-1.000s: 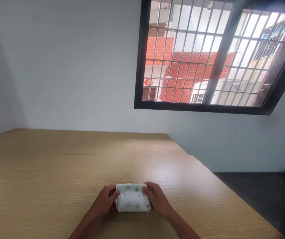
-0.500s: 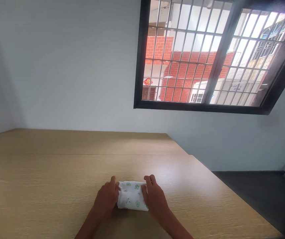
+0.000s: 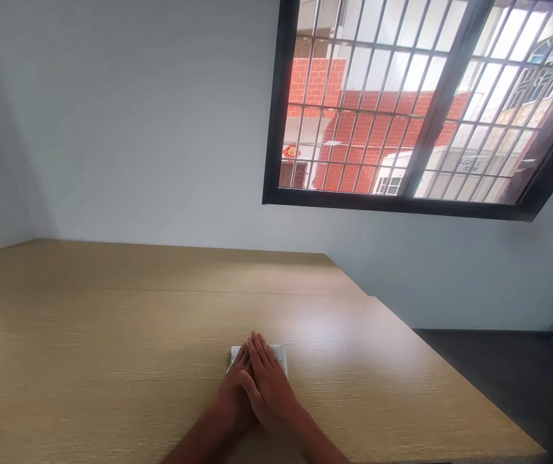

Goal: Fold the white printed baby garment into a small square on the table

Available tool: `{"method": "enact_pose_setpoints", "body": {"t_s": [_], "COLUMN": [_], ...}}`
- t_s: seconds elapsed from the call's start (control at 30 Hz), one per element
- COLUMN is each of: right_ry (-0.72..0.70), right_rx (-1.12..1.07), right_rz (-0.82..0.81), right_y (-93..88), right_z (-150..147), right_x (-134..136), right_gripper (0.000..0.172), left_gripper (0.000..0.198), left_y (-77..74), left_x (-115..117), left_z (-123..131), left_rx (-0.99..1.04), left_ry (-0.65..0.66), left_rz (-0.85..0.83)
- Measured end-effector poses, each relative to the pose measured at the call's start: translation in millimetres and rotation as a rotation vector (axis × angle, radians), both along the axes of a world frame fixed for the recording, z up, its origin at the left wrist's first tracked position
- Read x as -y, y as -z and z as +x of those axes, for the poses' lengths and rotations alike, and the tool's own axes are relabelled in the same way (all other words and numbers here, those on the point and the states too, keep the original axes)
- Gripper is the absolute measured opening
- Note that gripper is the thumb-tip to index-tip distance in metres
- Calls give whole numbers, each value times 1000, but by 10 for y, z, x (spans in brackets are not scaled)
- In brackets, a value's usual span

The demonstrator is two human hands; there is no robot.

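A folded white cloth (image 3: pixel 280 356) with small green prints lies on the wooden table in front of me, mostly covered by my hands. My left hand (image 3: pixel 232 392) rests on it with fingers stretched out, partly under the other hand. Across the left hand and the middle of the cloth lies my right hand (image 3: pixel 271 385), flat, its fingers pointing away from me and its thumb over the left hand. Only the cloth's far edge and corners show, and the prints are hardly visible there.
The pale wooden table (image 3: pixel 112 361) reaches to a grey-white wall (image 3: pixel 160 129); a thin seam crosses its far part. Its right edge slants down beside a dark floor (image 3: pixel 479 367). A black-framed barred window (image 3: pixel 354 203) is set in the wall.
My hands have moved from gripping the cloth's left and right ends to lying flat over its middle, the right overlapping the left. The view has shifted slightly.
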State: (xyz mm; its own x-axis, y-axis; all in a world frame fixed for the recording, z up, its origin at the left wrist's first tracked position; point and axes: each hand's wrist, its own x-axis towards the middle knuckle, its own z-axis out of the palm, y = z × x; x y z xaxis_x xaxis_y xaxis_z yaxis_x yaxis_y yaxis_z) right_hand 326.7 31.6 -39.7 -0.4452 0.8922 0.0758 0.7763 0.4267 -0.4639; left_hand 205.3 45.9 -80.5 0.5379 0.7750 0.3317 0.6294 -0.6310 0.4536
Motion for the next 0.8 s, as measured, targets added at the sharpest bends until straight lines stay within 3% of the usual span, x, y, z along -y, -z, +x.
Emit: {"method": "enact_pose_setpoints", "body": {"t_s": [0.1,0.3,0.43,0.5,0.6,0.7,0.8], "right_ry": [-4,38,153,243,356,387,282], "right_rx": [65,243,323,315,180,-149,-470], "right_rz": [49,40,-7,-62,-166,-182,-241], "right_y": [2,-3,-16,-8,-5,-56,-130], "right_z": [67,254,443,566,748,845,816], "right_x": [14,42,26,-5,-84,-190,-326], "right_gripper": [73,75,81,82,80,79,69], "left_gripper": [62,63,77,71,44,34,42], "left_y": [-98,-44,10,-41,-191,-328,-391], "left_x": [4,77,31,-18,-99,-180,-247], "left_z": [-108,-198,-443,-605,-797,-851,-751], "left_rx": [-72,-185,-199,-154,-14,67,114], "left_ry": [38,-185,-278,-315,-399,-466,-316], "left_rz": [17,-81,-133,-182,-228,-252,-248]}}
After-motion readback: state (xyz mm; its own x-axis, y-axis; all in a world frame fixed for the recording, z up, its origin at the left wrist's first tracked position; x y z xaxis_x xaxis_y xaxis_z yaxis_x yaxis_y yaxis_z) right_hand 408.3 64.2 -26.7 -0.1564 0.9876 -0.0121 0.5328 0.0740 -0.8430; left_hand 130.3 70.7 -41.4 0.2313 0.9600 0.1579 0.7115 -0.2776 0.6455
